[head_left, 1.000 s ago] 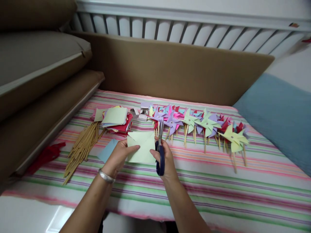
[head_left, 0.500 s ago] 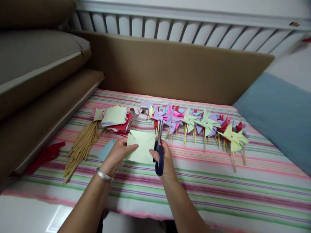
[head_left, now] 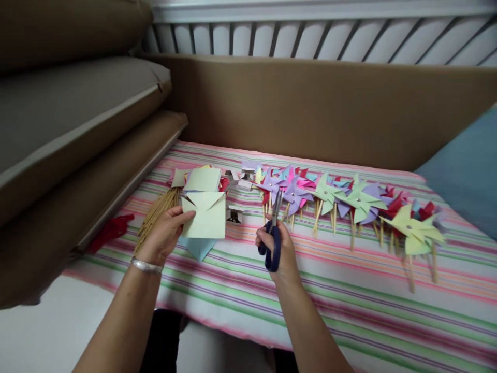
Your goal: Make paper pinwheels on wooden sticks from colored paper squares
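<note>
Between thumb and fingers, my left hand [head_left: 166, 228] pinches a pale green paper square [head_left: 207, 220] by its left edge. Cuts run inward from its two far corners. My right hand [head_left: 281, 248] is wrapped round dark blue-handled scissors [head_left: 274, 238], their blades pointing away from me and held apart from the square. Under the held square, a light blue sheet [head_left: 200, 248] lies on the striped cloth. Just beyond it sits a stack of coloured paper squares [head_left: 204, 180], partly hidden by the held one.
Several finished paper pinwheels [head_left: 359, 199] on sticks lie in a row at the right. A bundle of wooden sticks [head_left: 155, 215] and a red cloth or bag [head_left: 112, 230] are at left. Small opened boxes [head_left: 244, 181] sit mid-back. A brown panel [head_left: 310, 109] stands behind, brown cushions [head_left: 116, 150] at left.
My right hand has let go of the green square and drawn away to the right with the scissors. My left hand has carried the square left. The view has shifted too.
</note>
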`<move>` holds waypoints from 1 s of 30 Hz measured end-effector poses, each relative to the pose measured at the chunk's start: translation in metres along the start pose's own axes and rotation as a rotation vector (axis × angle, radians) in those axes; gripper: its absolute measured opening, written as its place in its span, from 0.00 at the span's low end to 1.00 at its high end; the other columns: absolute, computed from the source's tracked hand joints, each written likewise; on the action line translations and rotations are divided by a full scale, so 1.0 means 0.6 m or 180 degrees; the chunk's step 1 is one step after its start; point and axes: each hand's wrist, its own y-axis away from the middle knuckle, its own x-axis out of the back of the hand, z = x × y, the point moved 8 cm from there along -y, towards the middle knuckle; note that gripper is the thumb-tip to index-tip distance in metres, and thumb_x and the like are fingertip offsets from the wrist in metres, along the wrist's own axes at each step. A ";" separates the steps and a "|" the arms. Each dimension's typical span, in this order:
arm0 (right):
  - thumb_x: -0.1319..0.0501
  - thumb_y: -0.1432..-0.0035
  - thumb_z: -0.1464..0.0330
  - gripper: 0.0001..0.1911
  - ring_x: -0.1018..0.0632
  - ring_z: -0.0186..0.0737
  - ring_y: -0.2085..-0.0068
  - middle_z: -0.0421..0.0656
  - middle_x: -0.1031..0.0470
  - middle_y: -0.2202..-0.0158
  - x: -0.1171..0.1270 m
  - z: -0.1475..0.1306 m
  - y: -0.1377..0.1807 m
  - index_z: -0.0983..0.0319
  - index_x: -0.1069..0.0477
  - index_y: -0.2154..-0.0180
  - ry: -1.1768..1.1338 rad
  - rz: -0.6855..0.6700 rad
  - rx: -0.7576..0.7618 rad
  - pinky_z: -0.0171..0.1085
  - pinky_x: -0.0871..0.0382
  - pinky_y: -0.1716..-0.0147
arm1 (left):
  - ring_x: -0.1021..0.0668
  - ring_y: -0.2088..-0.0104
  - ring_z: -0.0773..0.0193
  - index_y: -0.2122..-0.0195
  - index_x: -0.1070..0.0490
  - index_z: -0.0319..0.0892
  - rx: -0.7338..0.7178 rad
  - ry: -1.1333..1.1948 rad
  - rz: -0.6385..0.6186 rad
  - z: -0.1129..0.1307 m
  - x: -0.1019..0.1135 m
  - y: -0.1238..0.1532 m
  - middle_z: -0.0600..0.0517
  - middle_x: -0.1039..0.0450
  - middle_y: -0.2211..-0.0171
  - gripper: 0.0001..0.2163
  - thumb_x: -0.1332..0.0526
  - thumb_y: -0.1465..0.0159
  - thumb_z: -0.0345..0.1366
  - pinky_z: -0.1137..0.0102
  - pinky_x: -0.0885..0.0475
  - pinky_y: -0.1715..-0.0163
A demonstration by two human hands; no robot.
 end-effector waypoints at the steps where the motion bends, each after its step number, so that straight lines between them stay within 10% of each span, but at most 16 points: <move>1: 0.33 0.56 0.68 0.24 0.30 0.31 0.78 0.34 0.32 0.74 0.000 0.000 -0.001 0.58 0.35 0.55 -0.0024 0.0004 -0.0013 0.32 0.40 0.80 | 0.22 0.72 0.66 0.69 0.23 0.38 0.0000 0.0009 0.0085 0.003 0.017 0.004 0.50 0.21 0.72 0.12 0.30 0.56 0.33 0.74 0.30 0.69; 5: 0.32 0.57 0.68 0.24 0.29 0.31 0.78 0.34 0.31 0.74 -0.011 0.006 0.005 0.58 0.35 0.55 -0.0082 -0.0160 -0.0140 0.33 0.37 0.79 | 0.22 0.71 0.64 0.68 0.23 0.38 0.0171 -0.0034 0.0108 -0.009 0.032 0.025 0.49 0.21 0.71 0.13 0.30 0.57 0.32 0.73 0.29 0.68; 17: 0.31 0.58 0.62 0.24 0.27 0.33 0.76 0.36 0.28 0.72 -0.016 0.009 0.011 0.58 0.32 0.57 -0.0124 -0.0179 -0.0447 0.34 0.33 0.77 | 0.23 0.75 0.61 0.63 0.23 0.38 0.0536 -0.0525 -0.1176 -0.056 -0.102 0.031 0.47 0.21 0.71 0.14 0.32 0.52 0.34 0.71 0.33 0.74; 26: 0.30 0.59 0.64 0.27 0.25 0.35 0.75 0.39 0.24 0.72 -0.003 0.017 0.001 0.59 0.34 0.55 -0.0100 -0.0087 -0.0499 0.35 0.33 0.75 | 0.23 0.77 0.62 0.66 0.24 0.36 0.0580 -0.0767 -0.0247 -0.001 0.065 -0.001 0.47 0.22 0.72 0.15 0.30 0.57 0.31 0.72 0.30 0.76; 30: 0.30 0.59 0.64 0.27 0.25 0.34 0.75 0.38 0.24 0.73 -0.004 0.017 0.002 0.59 0.34 0.55 -0.0135 -0.0090 -0.0498 0.34 0.34 0.76 | 0.22 0.73 0.62 0.65 0.25 0.38 0.0531 -0.0591 -0.0191 0.017 0.082 0.002 0.47 0.22 0.70 0.16 0.30 0.57 0.31 0.71 0.28 0.72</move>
